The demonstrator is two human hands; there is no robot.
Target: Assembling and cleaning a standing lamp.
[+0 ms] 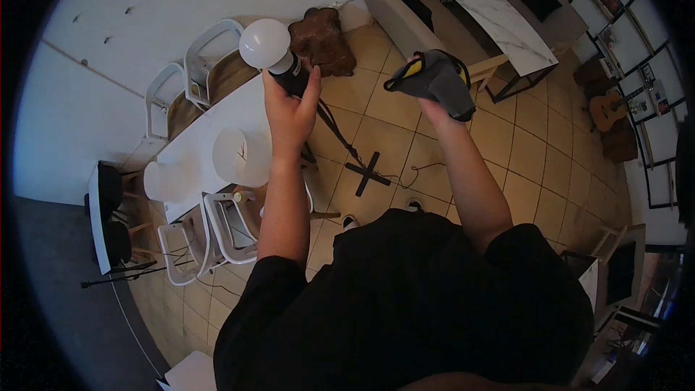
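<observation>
At the upper middle, my left hand (291,112) is wrapped round the black neck of a lamp (288,76), just under its big white globe bulb (265,43). A thin black pole (337,129) runs from below that hand down to a cross-shaped black base (368,174) on the floor. To the right, my right hand (433,111) holds up a grey cloth (434,81) with black edging and a bit of yellow showing. The cloth hides most of the fingers and is apart from the lamp.
On the left, a white table (192,156) carries a white round vessel (239,153), with white chairs (217,224) around it. A brown wooden stump (323,40) stands by the wall. A marble-topped table (492,11) and sofa (398,18) lie beyond. A cord (415,174) trails across the tiles.
</observation>
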